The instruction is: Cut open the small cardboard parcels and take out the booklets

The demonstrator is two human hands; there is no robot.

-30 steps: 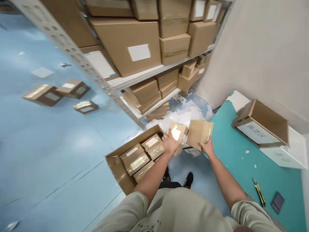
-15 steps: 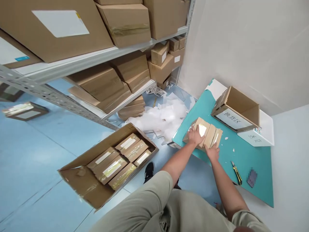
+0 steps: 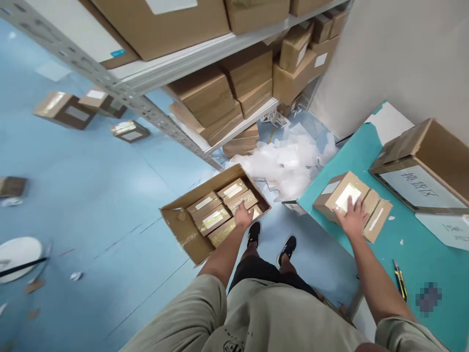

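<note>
My left hand (image 3: 243,215) is over the long open carton (image 3: 190,244) on the floor, its fingers apart above the small taped boxes (image 3: 212,218) inside. It grips none of them; whether the fingertips touch one I cannot tell. On the teal tabletop (image 3: 339,156), my right hand (image 3: 353,217) lies with spread fingers on a brown cardboard box (image 3: 330,198) with a white label. Against that box's right side stand narrower cardboard boxes (image 3: 379,220), close together.
A yellow-black utility knife (image 3: 400,279) and a blurred-out dark object (image 3: 428,299) lie on the table. An open labelled carton (image 3: 421,183) stands behind. White packing sheets (image 3: 289,156) cover the floor by the metal shelf (image 3: 172,129). Boxes (image 3: 66,111) sit on the floor at left.
My left hand has left the boxes on the table and moved left over the floor carton. My right hand has shifted onto the labelled box. The view has turned left.
</note>
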